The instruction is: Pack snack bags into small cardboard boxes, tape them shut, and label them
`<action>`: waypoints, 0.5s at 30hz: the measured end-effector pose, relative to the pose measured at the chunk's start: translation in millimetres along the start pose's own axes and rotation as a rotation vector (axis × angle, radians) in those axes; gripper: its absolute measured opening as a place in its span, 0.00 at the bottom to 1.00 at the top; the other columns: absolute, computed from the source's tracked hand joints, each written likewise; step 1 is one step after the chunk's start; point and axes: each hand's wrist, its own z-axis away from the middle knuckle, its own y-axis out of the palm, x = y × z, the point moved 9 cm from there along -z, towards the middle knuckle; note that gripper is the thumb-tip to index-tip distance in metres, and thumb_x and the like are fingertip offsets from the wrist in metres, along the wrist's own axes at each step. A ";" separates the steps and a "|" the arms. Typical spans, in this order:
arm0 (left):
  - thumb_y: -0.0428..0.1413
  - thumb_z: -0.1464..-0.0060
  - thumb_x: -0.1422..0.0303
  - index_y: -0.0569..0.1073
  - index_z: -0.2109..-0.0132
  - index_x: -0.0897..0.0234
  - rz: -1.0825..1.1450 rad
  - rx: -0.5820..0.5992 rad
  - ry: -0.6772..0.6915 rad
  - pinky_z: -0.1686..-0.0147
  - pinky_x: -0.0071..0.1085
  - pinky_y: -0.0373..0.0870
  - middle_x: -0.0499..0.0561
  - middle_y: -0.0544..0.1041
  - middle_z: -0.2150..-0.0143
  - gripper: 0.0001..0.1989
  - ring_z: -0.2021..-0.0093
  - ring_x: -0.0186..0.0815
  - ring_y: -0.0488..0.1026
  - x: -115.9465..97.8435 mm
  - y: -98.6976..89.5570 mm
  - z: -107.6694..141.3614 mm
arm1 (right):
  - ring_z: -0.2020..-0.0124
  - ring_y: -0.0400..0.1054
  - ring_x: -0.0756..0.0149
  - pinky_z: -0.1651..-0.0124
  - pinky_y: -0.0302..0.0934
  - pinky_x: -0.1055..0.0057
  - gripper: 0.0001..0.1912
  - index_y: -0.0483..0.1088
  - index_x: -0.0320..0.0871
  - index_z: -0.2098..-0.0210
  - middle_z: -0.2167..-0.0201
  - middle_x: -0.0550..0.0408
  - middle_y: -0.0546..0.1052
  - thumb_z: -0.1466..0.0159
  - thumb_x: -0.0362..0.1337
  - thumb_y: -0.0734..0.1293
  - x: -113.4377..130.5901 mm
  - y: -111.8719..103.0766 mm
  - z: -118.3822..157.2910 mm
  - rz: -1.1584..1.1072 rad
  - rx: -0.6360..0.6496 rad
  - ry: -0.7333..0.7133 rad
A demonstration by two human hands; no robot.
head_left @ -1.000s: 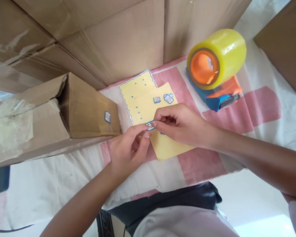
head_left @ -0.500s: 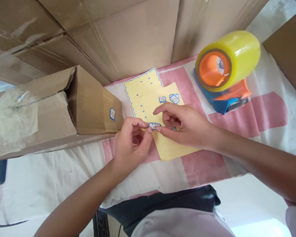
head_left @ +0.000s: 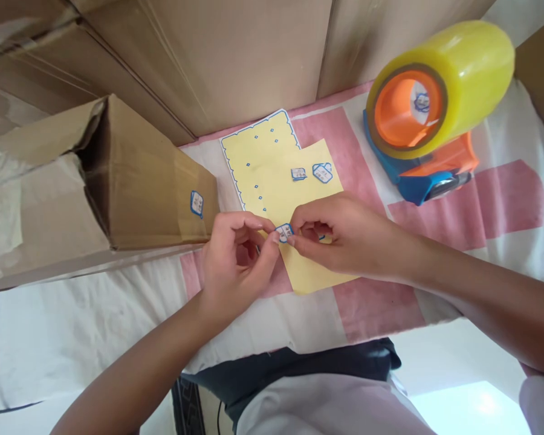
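Between my two hands is a small white label with a blue outline and handwriting (head_left: 284,232). My left hand (head_left: 240,257) pinches its left end between thumb and forefinger. At its right end, the thumb and forefinger of my right hand (head_left: 340,232) pinch it too. Below lies a yellow sheet (head_left: 315,275), partly over a yellow card with a blue scalloped border (head_left: 238,160). Two more paper labels rest on the sheet, a small one (head_left: 298,174) and a larger one (head_left: 323,173). Blue-edged paper shows partly under my right hand.
A cardboard box (head_left: 149,181) with a gaping flap stands at left, bearing a similar label (head_left: 196,204). Large cartons (head_left: 254,60) form a wall behind. At right sits a blue and orange tape dispenser (head_left: 410,181) with a yellow tape roll (head_left: 476,78). Pink-and-white cloth (head_left: 372,308) covers the surface.
My right forefinger, raised before, has come down onto the label's right end, so both hands now grip it. The label has turned a little. The camera view has shifted slightly.
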 end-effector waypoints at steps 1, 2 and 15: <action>0.61 0.41 0.73 0.66 0.54 0.58 -0.004 0.005 -0.016 0.75 0.24 0.72 0.47 0.78 0.62 0.13 0.68 0.29 0.77 2.0 0.0 0.8 | 0.80 0.54 0.77 0.74 0.44 0.72 0.14 0.64 0.41 0.77 0.82 0.62 0.64 0.36 0.35 0.67 -0.6 2.6 0.2 0.017 0.022 0.003; 0.61 0.40 0.72 0.67 0.53 0.57 -0.010 0.015 -0.033 0.75 0.25 0.72 0.46 0.78 0.62 0.12 0.68 0.30 0.77 4.2 0.4 1.6 | 0.80 0.53 0.77 0.74 0.43 0.72 0.14 0.64 0.41 0.77 0.82 0.62 0.64 0.36 0.36 0.67 -1.0 4.4 0.5 0.027 0.037 0.005; 0.60 0.40 0.74 0.70 0.48 0.58 -0.226 0.076 0.134 0.73 0.22 0.73 0.47 0.80 0.56 0.14 0.70 0.26 0.76 -15.2 0.9 2.6 | 0.76 0.60 0.76 0.72 0.51 0.75 0.03 0.73 0.40 0.70 0.79 0.61 0.69 0.38 0.30 0.68 -3.5 -8.3 -0.3 -0.205 -0.064 0.028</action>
